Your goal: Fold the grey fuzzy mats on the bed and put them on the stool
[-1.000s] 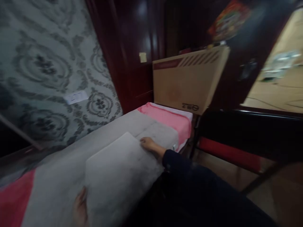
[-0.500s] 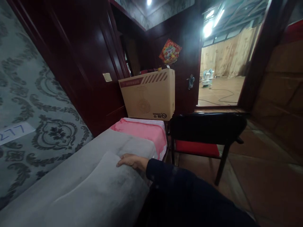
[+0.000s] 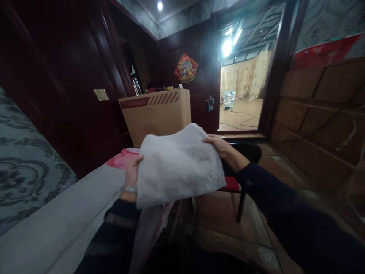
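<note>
A light grey cloth (image 3: pixel 179 167), slightly blurred, hangs in the air in front of me, spread between both hands. Its left edge is in my left hand (image 3: pixel 132 174), with the thumb on the near side and the other fingers mostly hidden. My right hand (image 3: pixel 218 146) pinches the upper right corner. Below and to the left lies a long surface covered in grey fabric (image 3: pixel 65 213), apart from the raised cloth. A pink cloth (image 3: pixel 121 159) covers its far end.
A large cardboard box (image 3: pixel 154 118) stands beyond the pink end, partly behind the raised cloth. At the right is a black chair (image 3: pixel 251 152) with a red seat (image 3: pixel 232 183). Brown cartons (image 3: pixel 302 114) are stacked along the right wall. An open doorway (image 3: pixel 242 95) shows a fan (image 3: pixel 229 99).
The grey cloth has come up off the covered surface. My left hand has entered the view and holds its left side; my right hand has moved up and right. The view has turned right.
</note>
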Demonstrator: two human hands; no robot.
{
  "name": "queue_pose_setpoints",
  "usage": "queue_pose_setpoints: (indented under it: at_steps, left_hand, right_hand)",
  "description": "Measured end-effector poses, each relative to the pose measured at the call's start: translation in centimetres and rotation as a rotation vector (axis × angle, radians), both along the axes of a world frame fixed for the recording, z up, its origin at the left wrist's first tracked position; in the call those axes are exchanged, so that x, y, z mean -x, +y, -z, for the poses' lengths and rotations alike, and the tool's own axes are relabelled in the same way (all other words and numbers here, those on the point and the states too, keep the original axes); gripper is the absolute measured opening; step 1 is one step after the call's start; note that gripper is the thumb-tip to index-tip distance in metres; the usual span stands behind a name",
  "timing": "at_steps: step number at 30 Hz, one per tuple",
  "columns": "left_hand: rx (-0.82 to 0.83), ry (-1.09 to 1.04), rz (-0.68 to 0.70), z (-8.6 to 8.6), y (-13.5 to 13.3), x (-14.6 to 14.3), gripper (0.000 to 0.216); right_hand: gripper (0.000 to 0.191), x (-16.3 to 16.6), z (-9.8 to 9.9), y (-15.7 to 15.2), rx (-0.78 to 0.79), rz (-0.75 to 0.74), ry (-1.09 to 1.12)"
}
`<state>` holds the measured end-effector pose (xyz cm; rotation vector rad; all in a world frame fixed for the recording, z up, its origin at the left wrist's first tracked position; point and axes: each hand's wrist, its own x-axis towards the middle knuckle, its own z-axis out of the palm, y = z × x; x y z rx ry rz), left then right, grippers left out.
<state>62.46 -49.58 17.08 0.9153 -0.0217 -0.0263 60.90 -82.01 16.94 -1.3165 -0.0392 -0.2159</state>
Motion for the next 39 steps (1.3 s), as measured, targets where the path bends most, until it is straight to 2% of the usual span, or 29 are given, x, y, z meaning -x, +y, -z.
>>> queue_pose_setpoints:
  at_steps: [2,4,7,10,12,15,21,25,30,32,35,37,39]
  left_hand:
    - [-0.105,-0.035,0.169,-0.6,-5.2,-3.5,0.050]
    - [-0.187,-0.060,0.283,-0.1,-9.9,-6.2,0.048]
    - [-0.288,-0.047,0.372,2.3,-15.6,-8.4,0.042]
    - [-0.323,-0.070,0.354,5.2,-18.7,-8.9,0.037]
    - [-0.328,-0.105,0.310,6.5,-19.5,-9.2,0.036]
    - [-0.389,-0.152,0.248,7.2,-19.5,-10.2,0.031]
    - [-0.633,-0.273,0.146,6.6,-19.5,-12.0,0.015]
    - [-0.791,-0.362,0.102,6.1,-19.8,-12.1,0.010]
    - [-0.982,-0.412,0.019,5.8,-20.0,-11.8,0.006]
    - [-1.048,-0.409,-0.046,5.6,-19.8,-11.2,0.013]
    - [-1.217,-0.506,-0.221,4.9,-19.8,-9.7,0.036]
    - [-1.429,-0.751,-0.306,4.5,-20.3,-8.5,0.054]
    - [-1.650,-1.050,-0.253,4.4,-21.2,-7.6,0.067]
  right_hand:
    - [0.019,0.0,-0.8,-4.8,0.013,0.118,0.017]
    - [0.018,0.1,-0.7,-8.9,0.037,0.232,0.058]
    - [0.015,0.5,0.9,-13.5,0.115,0.425,0.127]
    - [0.015,0.5,3.2,-16.4,0.318,0.583,0.124]
    - [0.022,0.3,4.2,-17.6,0.448,0.621,0.092]
    - [0.033,-0.2,4.7,-18.7,0.599,0.658,0.088]
    - [0.038,-0.2,5.1,-19.5,0.953,0.776,0.124]
    - [0.040,0.5,5.2,-19.0,1.154,0.826,0.196]
    - [0.043,1.9,4.5,-18.1,1.432,0.852,0.329]
    - [0.044,2.5,4.2,-17.2,1.535,0.887,0.264]
    - [0.047,2.8,4.4,-15.5,1.694,0.886,-0.004]
    - [0.051,2.5,4.8,-14.4,1.780,0.845,-0.178]
    - [0.056,1.9,5.3,-13.9,1.844,0.773,-0.270]
